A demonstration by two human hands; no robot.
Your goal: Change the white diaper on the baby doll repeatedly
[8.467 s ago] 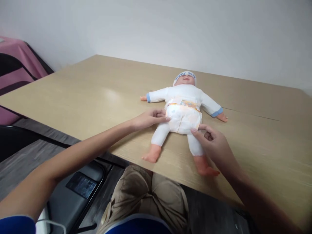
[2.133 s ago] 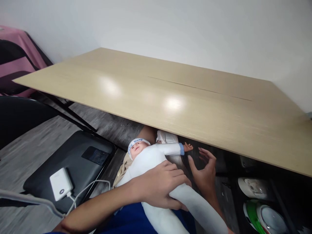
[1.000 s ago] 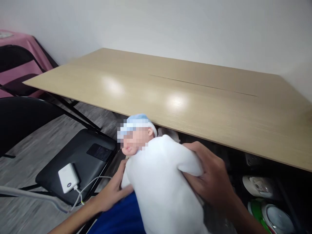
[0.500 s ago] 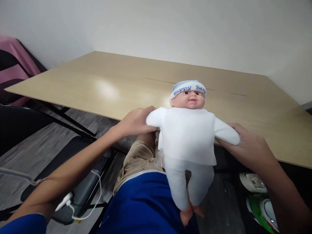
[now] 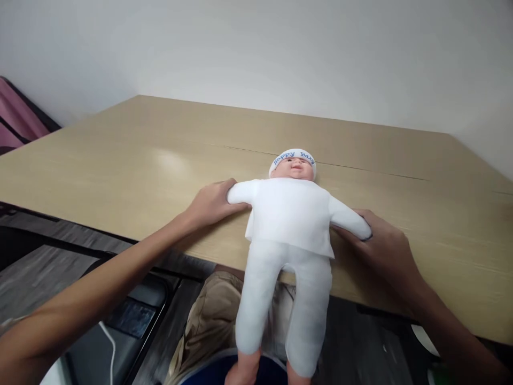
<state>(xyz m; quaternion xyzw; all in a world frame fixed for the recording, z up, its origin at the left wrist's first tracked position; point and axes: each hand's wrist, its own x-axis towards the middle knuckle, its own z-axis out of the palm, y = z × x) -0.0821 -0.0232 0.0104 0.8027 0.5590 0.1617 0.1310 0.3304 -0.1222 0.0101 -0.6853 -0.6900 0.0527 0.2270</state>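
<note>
A baby doll [image 5: 292,214] in a white top and white trousers lies face up over the near part of a wooden table [image 5: 132,187]. Blue lettering reading "Happy Baby" runs across its white cap [image 5: 294,155]. The doll's legs hang past the table's front edge, over my lap. My left hand [image 5: 214,202] grips the doll's arm on the left, thumb on top and fingers underneath. Around the arm on the right closes my right hand [image 5: 379,240]. Part of each hand's fingers is hidden beneath the sleeves.
A pale wall [image 5: 256,59] rises behind the table. To the lower left, a dark chair [image 5: 140,305] carries a white cable [image 5: 111,347]. Pink cloth [image 5: 20,117] shows at the far left. A white object [image 5: 425,339] sits below the table at the right.
Both hands have carried the doll forward, from above my lap onto the table's near part. It now leans back, its legs spread further apart. My view has shifted closer to the table.
</note>
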